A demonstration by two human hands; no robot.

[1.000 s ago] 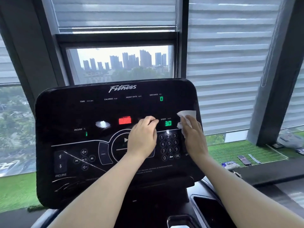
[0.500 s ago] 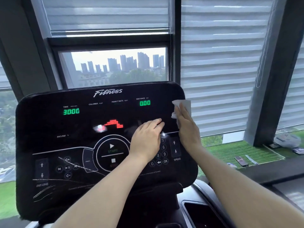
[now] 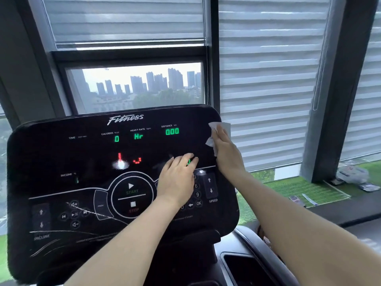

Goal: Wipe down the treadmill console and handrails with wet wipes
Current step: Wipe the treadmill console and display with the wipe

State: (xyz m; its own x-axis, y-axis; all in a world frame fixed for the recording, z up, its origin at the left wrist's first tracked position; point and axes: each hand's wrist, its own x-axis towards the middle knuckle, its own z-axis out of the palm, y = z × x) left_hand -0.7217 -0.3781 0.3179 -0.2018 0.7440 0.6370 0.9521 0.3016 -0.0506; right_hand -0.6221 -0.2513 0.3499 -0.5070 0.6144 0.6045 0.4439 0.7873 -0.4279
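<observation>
The black treadmill console fills the lower left, with lit green readouts and a round START/STOP pad. My left hand rests flat on the console over the number keypad, fingers straight. My right hand presses a white wet wipe against the console's upper right edge; the wipe sticks out above and left of the fingers. Only a short curved piece of the right handrail shows below the console.
A black cup holder recess sits below the console on the right. Behind are windows with blinds and a dark pillar. Small packets and a bag lie on the green turf sill at right.
My right hand has slid the wipe upward along the console's right edge, from beside the speed readout to near the top corner. My left hand stayed on the keypad. The display readouts changed.
</observation>
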